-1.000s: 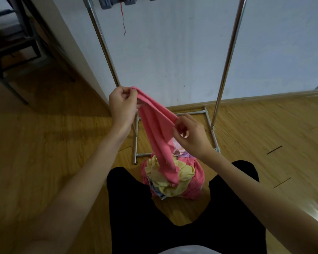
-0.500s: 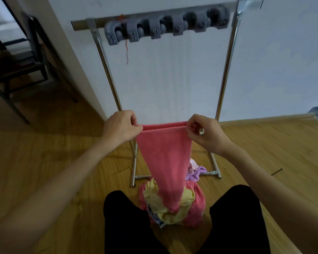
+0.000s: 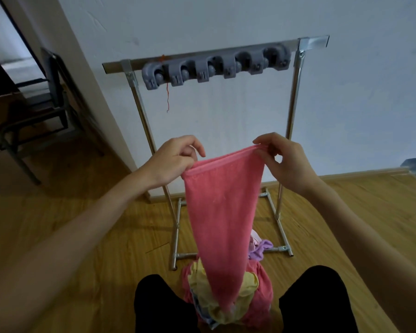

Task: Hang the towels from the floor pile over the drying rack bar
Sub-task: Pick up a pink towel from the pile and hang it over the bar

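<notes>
Pink towel (image 3: 222,212) held up by its top hem, stretched flat between both hands, tail trailing down into the pile (image 3: 228,296) on the floor between the knees. Pinched at the left corner by the left hand (image 3: 172,162), fingers curled over the hem; pinched at the right corner by the right hand (image 3: 286,162), thumb and forefinger closed on the edge, other fingers loosely bent. Half a second back, hem level and lower; now lifted, right corner higher than the left, spread a touch wider. A second back, still bunched and being sorted out over the pile. So: edge found, cloth opened, raise toward the rack begun.

Bar (image 3: 216,55) well above and beyond the hem, at the far side against the wall, carrying a row of grey clips (image 3: 214,68) and a loose red thread (image 3: 168,97); no towel on it yet. Uprights (image 3: 292,121) framing the hands, feet of the rack on the wood floor just past the pile. Pile mostly pink and yellow, a purple piece (image 3: 262,249) at its far right edge. Dark chair (image 3: 36,109) far left, beyond the wall corner.

Likely next: lifting higher and reaching forward to drape the hem over the bar, with the tail needing to come free of the pile without dragging others up.
</notes>
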